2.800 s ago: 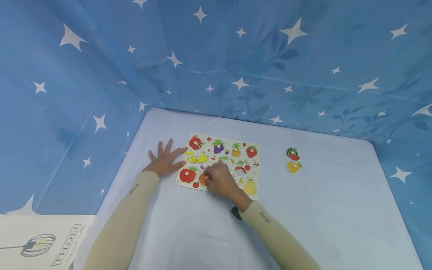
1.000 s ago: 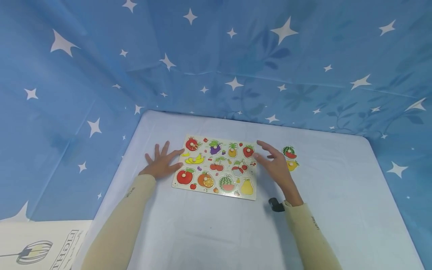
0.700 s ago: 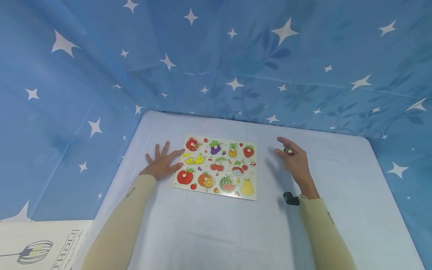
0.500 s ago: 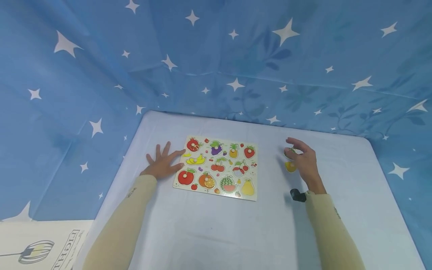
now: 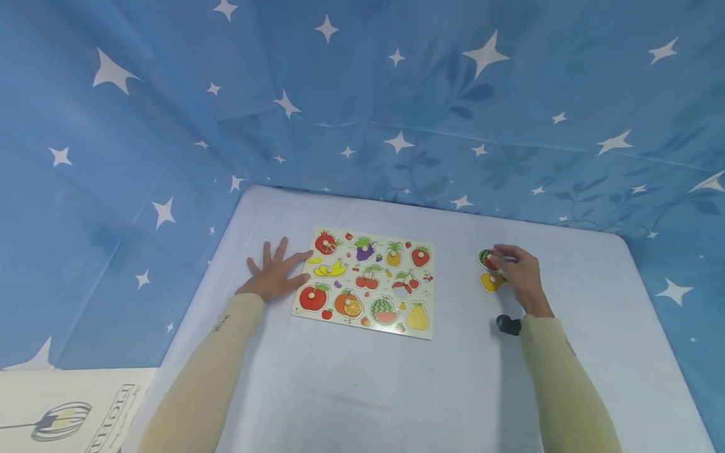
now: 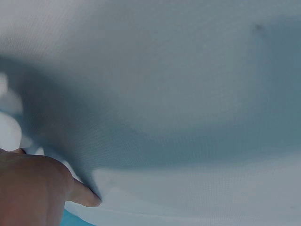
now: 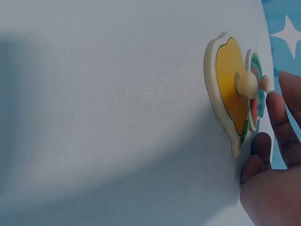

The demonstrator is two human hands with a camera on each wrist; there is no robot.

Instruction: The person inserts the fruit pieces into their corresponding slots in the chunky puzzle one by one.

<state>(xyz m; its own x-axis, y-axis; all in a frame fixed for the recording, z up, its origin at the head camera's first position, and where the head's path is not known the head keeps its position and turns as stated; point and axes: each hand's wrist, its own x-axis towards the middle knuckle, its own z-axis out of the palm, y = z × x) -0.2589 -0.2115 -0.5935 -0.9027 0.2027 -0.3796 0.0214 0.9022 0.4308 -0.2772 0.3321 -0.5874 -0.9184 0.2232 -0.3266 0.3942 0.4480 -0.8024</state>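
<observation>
A wooden fruit peg puzzle board [image 5: 426, 296] lies on the table. My left hand [image 5: 272, 277] rests flat at its left edge with fingers spread, thumb and index finger touching the board. To the board's right lie two loose knobbed pieces, a watermelon piece [image 5: 484, 257] and a yellow pear-shaped piece [image 5: 490, 283] just in front of it. My right hand [image 5: 521, 277] is over their right side. In the right wrist view its thumb and index fingertips are beside the wooden knob [image 7: 266, 84] of the watermelon piece, with a gap still between them.
The table [image 5: 351, 390] has a white cloth. Blue star-patterned fabric [image 5: 362, 94] hangs along its back and sides. On the board, several pieces with knobs sit in place, such as the apple [image 5: 313, 297] and the orange [image 5: 347, 304]. A printed cream cloth [image 5: 62, 409] is at lower left.
My right hand has left the orange on the board and moved right to the loose pieces, its fingertips coming to the watermelon knob. My left hand has stayed at the board's left edge.
</observation>
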